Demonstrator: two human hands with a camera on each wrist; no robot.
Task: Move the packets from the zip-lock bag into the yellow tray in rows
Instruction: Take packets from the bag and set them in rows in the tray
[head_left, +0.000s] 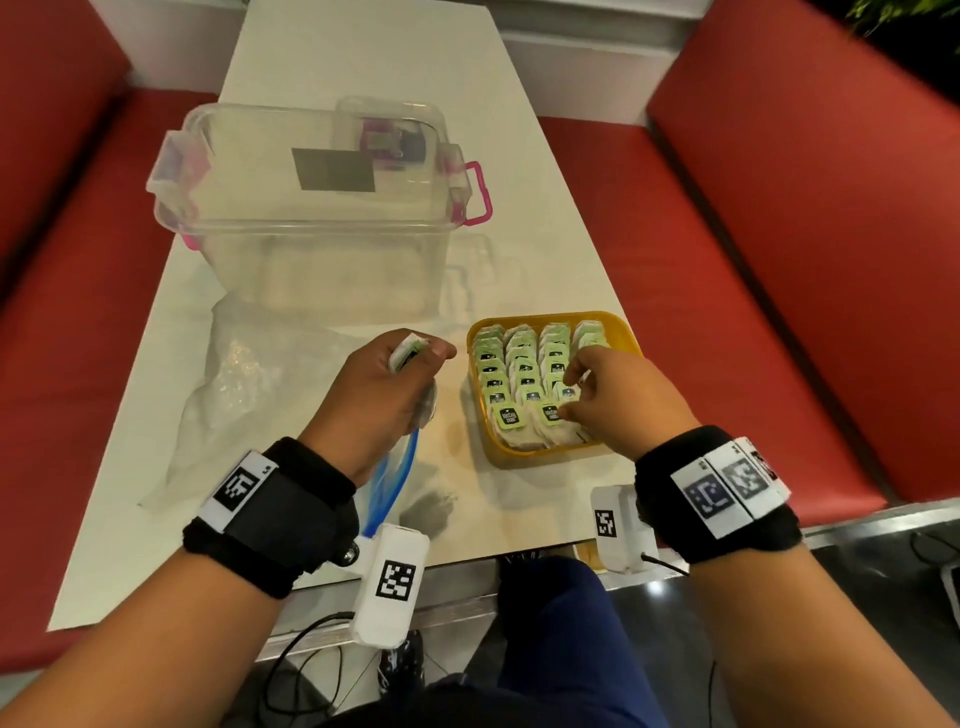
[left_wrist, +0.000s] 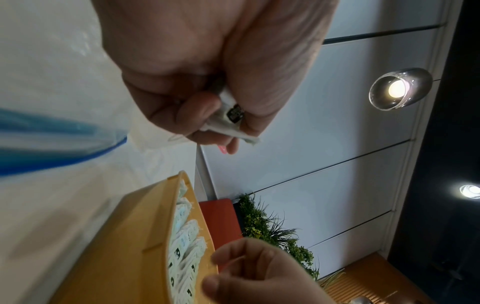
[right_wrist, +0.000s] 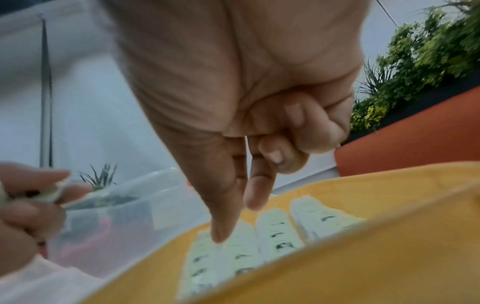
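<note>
The yellow tray (head_left: 617, 323) stands at the table's front right with several rows of green-and-white packets (head_left: 522, 371) standing in it. My right hand (head_left: 571, 389) is over the tray's near rows. Its thumb and forefinger (right_wrist: 255, 197) reach straight down; the thumb tip touches the packets (right_wrist: 233, 253) and nothing is pinched between them. Left of the tray, my left hand (head_left: 415, 358) grips a small stack of packets (head_left: 409, 349), seen between thumb and fingers (left_wrist: 231, 117). The clear zip-lock bag (head_left: 234, 379) lies crumpled to the left, its blue zip edge (head_left: 396, 480) hanging below that hand.
A clear storage box (head_left: 311, 208) with pink latches stands behind the bag, mid-table. Red bench seats (head_left: 779, 260) run along both sides of the white table (head_left: 363, 52). The table's front edge lies just under my wrists.
</note>
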